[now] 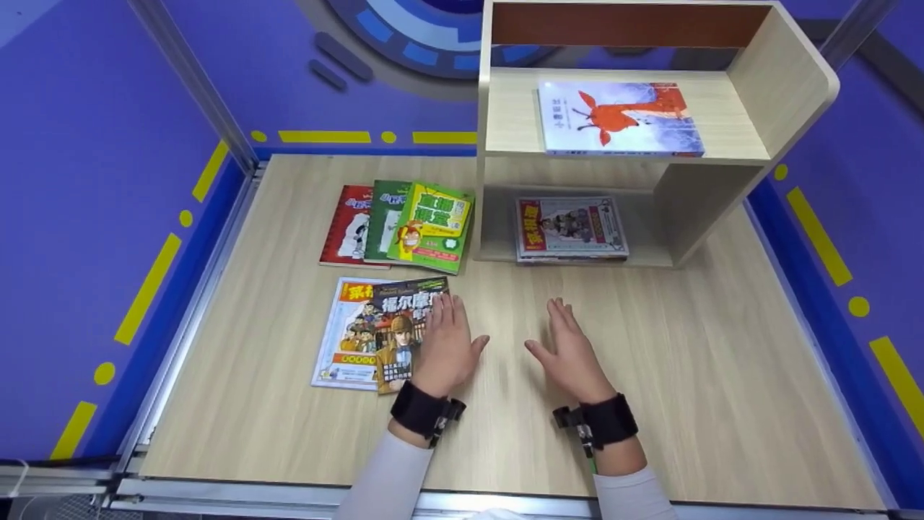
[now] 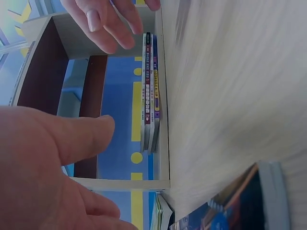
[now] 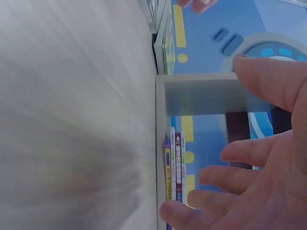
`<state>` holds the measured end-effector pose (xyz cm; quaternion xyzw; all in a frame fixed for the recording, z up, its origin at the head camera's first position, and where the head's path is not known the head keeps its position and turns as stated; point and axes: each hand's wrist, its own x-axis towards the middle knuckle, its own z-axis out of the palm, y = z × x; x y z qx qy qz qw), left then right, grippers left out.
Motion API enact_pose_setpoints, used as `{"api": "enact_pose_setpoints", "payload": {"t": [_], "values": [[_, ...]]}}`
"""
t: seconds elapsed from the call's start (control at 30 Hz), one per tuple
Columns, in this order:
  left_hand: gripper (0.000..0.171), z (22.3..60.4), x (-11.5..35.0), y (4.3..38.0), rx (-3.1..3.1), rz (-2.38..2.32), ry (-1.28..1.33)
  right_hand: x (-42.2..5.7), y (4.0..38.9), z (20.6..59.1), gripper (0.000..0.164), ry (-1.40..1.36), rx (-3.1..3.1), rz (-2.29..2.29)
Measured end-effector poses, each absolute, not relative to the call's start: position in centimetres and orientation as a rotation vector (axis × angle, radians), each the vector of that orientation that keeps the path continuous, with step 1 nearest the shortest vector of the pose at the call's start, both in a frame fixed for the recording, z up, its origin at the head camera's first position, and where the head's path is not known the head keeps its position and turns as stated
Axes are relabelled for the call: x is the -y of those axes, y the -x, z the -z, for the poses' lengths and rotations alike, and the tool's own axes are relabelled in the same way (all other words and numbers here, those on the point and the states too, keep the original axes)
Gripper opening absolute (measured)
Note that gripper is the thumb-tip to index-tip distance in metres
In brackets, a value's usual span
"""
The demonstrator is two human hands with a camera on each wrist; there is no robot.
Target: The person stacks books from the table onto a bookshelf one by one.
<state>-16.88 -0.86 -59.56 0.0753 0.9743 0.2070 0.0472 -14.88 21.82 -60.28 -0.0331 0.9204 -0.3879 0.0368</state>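
My left hand (image 1: pixel 446 350) is held with straight fingers and the thumb apart, overlapping the right edge of a dark book (image 1: pixel 397 350) with a detective on its cover. That book lies partly over a white-edged comic book (image 1: pixel 346 336). To the right, over bare wood, my right hand (image 1: pixel 574 361) has its fingers extended and thumb spread. Neither hand holds anything; the palms face each other across a gap. In the left wrist view, the left thumb (image 2: pixel 86 136) stands away from the fingers. The right wrist view shows the right fingers (image 3: pixel 230 179) spread, with nothing between them.
A two-level wooden shelf (image 1: pixel 751 137) stands at the back right. Its upper level bears a book with an orange animal (image 1: pixel 628 115), its lower level a stack of books (image 1: pixel 574 225). Left of it, a red book (image 1: pixel 343 235), a green book (image 1: pixel 384 224) and a yellow-green book (image 1: pixel 433 227) overlap.
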Motion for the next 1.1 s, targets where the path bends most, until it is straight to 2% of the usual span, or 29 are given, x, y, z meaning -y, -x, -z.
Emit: {"api": "enact_pose_setpoints", "payload": {"t": [0.33,0.73,1.1], "values": [[0.092,58.1,3.1,16.4,-2.965,-0.639,0.178,-18.5,15.4,60.2,0.079,0.23,-2.715,1.321],[0.113,59.5,7.9,15.1,-2.918,-0.505,0.417,-12.4,16.5,60.2,0.072,0.447,-2.703,1.243],[0.132,60.2,9.0,15.7,-2.917,-0.657,0.459,-11.3,16.2,60.6,0.067,0.366,-2.641,1.316]]}}
